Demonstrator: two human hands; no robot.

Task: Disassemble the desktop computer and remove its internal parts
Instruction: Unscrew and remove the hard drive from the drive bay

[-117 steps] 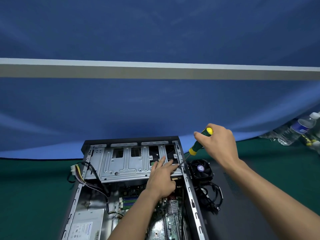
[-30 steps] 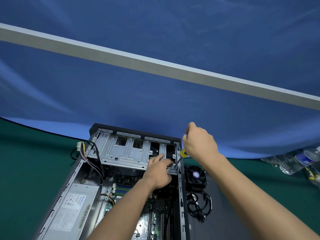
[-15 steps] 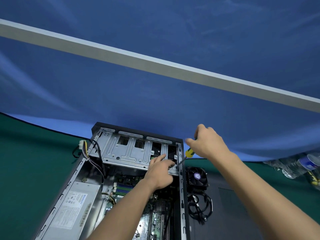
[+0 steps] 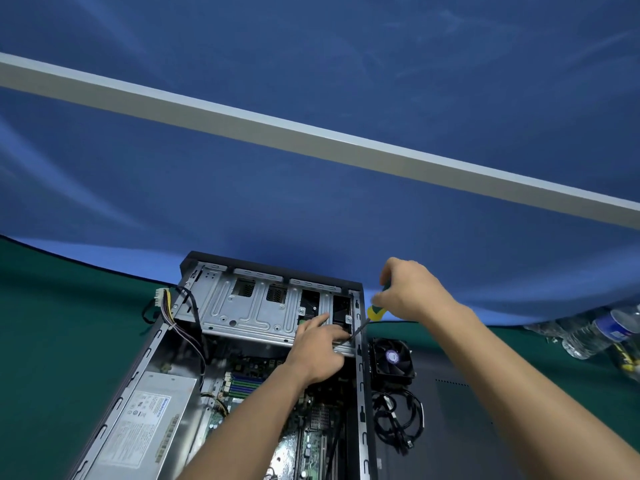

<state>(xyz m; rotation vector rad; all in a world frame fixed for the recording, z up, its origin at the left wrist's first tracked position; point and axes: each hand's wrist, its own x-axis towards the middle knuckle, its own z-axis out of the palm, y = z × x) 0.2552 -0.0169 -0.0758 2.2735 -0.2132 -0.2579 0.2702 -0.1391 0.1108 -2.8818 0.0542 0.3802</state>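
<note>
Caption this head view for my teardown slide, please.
Right hand drives a screwdriver at the drive cage while left hand steadies it.

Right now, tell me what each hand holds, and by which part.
The right hand grips the screwdriver by its yellow-green handle. The left hand holds nothing; it rests on the metal drive cage.

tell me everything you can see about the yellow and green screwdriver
The yellow and green screwdriver has a plastic-looking handle, yellow at the collar and green above, mostly hidden inside the right hand, which grips it. A thin dark metal shaft slants down and to the left from the collar, its tip meeting the near right corner of the grey metal drive cage inside the open black computer case. The left hand rests on the cage with its fingers right beside the tip.
</note>
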